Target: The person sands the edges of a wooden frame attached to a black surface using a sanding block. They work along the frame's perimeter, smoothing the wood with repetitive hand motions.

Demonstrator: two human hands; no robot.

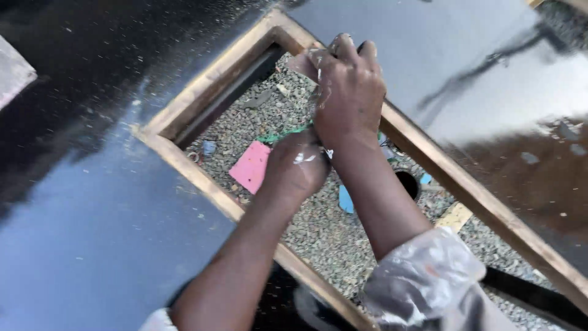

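Pressing pale filler at the far corner of the wooden frame (202, 178): right hand (349, 92), fingers curled around a whitish lump. Left hand (294, 165) clenched inside the frame opening, above gravel (324, 233). Remaining frame edges apparently untreated, so probably early.

We note gravel ground (331, 236) showing through the opening, grey and littered. A pink square card (251, 167) lies flat on it near the left side. Just right of that we see a blue scrap (346, 199), and a smaller blue bit (426, 179) farther right beside a dark round hole (407, 182). A pale yellow strip (454, 217) lies on the gravel close to the right-hand rail. A small bluish-grey piece (209, 147) sits near the upper left, and a flat grey fragment (257, 99) lies higher up. At the far left edge we mark a pale grey slab corner (13, 70).
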